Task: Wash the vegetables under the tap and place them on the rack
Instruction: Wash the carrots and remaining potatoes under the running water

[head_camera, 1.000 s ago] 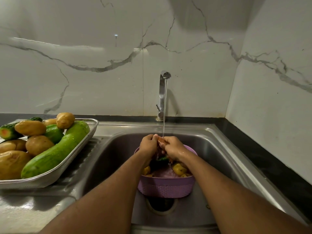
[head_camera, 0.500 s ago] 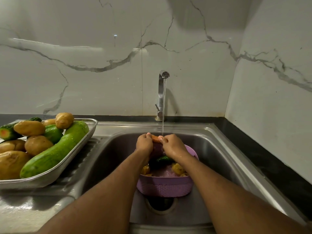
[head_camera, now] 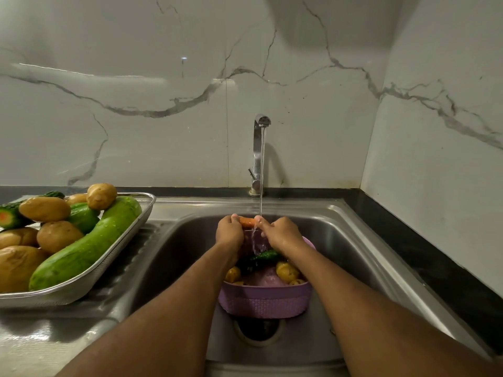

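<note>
Reaching in from the near edge, both forearms run over the sink (head_camera: 353, 240) and meet above the basket (head_camera: 265, 302), a purple one sitting over the drain. Inside it lie a few small potatoes (head_camera: 287, 271) and a dark cucumber (head_camera: 265, 255), by the look of it not yet washed.

Just past the basket's far rim the left hand (head_camera: 230, 231) and right hand (head_camera: 280, 232) hold a carrot (head_camera: 247, 221) between them. Each hand has its fingers curled round one end, so only the orange middle shows. The carrot's long axis runs left to right, level, and the stream from the tap (head_camera: 258, 153) lands near its right end, beside the right hand's fingertips, then runs down into the basket.

The rack (head_camera: 148, 202) sits on the drainboard to the left, well apart from the hands and already heaped with potatoes, a long pale gourd (head_camera: 89, 240) and cut cucumbers. That direction matters for what comes next: the carrot's way out is leftward, and the left hand is the nearer one, so it is likely the one to carry while the right lets go. The free room looks to be near the rack's right corner, beside the gourd; a round carrot set on the heap could roll.

Behind everything stands the marble wall (head_camera: 163, 118).
</note>
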Action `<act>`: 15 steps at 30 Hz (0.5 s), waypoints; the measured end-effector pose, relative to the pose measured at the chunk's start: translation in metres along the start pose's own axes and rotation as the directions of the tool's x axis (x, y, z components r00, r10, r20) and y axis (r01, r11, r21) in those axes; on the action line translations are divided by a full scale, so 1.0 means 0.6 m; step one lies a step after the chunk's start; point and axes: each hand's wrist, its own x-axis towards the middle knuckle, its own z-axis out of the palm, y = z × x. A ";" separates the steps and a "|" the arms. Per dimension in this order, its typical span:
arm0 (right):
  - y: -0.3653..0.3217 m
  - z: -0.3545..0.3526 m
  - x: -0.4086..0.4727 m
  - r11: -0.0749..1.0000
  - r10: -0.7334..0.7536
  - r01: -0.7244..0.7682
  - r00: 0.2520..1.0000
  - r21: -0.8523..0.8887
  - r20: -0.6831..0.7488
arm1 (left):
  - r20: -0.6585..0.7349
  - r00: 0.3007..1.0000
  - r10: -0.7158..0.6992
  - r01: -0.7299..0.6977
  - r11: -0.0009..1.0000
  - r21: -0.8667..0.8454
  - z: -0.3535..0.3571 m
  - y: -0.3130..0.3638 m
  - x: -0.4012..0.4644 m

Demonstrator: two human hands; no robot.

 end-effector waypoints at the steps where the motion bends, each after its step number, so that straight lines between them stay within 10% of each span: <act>1: 0.000 0.002 0.000 0.999 0.026 -0.025 1.000 0.024 -0.007 | -0.005 1.000 0.004 -0.004 1.000 -0.007 0.001 0.000 0.000; 15: 0.007 -0.004 -0.001 0.813 0.107 -0.139 0.990 0.565 0.090 | 0.279 0.959 -0.038 -0.038 0.964 0.262 0.008 0.005 -0.027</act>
